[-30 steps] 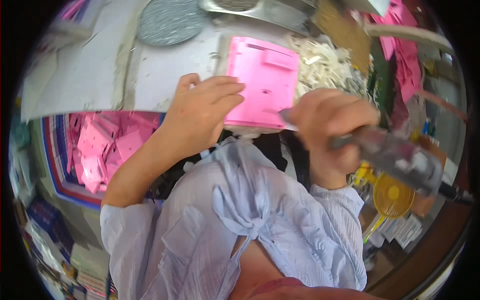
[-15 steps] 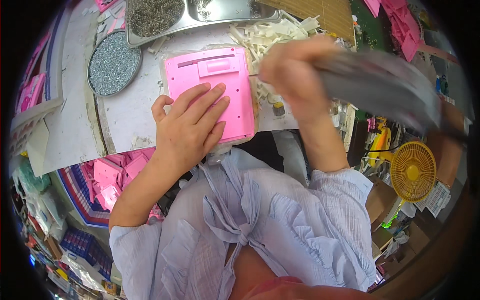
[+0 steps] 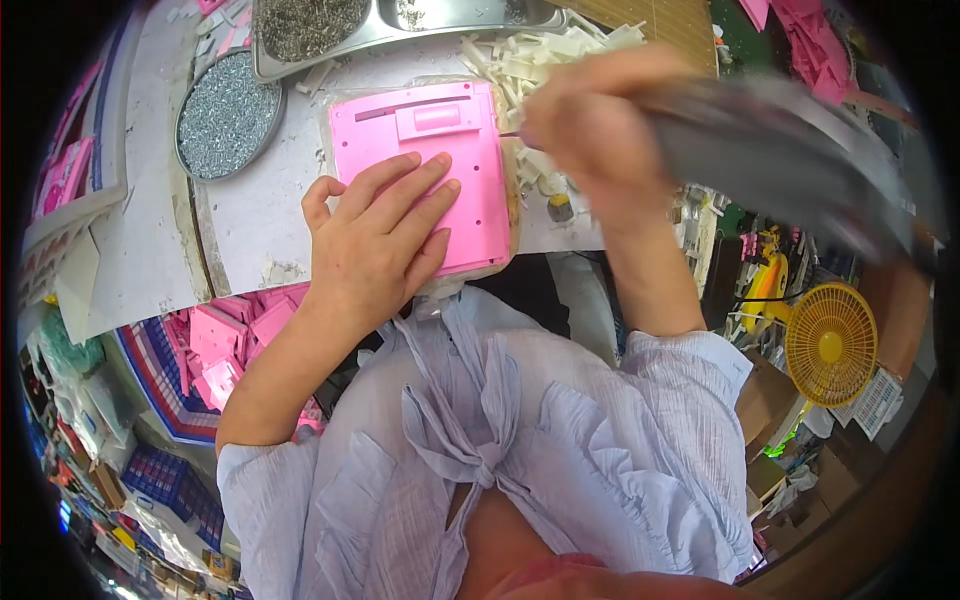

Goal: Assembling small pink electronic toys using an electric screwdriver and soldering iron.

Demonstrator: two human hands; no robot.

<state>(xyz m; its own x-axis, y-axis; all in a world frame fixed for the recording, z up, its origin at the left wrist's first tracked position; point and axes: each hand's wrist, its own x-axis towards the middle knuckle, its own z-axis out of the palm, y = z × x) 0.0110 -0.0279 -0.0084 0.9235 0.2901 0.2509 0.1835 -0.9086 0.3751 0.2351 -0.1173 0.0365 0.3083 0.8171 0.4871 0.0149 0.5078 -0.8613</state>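
My left hand [image 3: 378, 225] lies flat with fingers spread on a pink plastic casing [image 3: 480, 205], which has small screw holes, a long slot and a raised rectangular part. The casing rests on a padded pad wrapped in clear film [image 3: 515, 190] at the table's front. Just right of the casing, my right hand [image 3: 605, 125] is wrapped round a dark electric screwdriver [image 3: 770, 150], blurred by motion. Its thin bit [image 3: 510, 134] points left at the casing's right edge; whether it touches a screw I cannot make out.
A round dish of silver screws [image 3: 228, 118] stands left on the white table [image 3: 150, 200]. Behind is a metal tray [image 3: 450, 28] with small screws. White plastic pieces [image 3: 550, 55] lie piled at the back. Pink parts fill a basket [image 3: 165, 385] lower left. A yellow fan [image 3: 830, 345] stands right.
The screwdriver in my right hand has swung slightly, its rear end lower to the right, and its bit now shows more clearly. My left hand stays on the pink casing.
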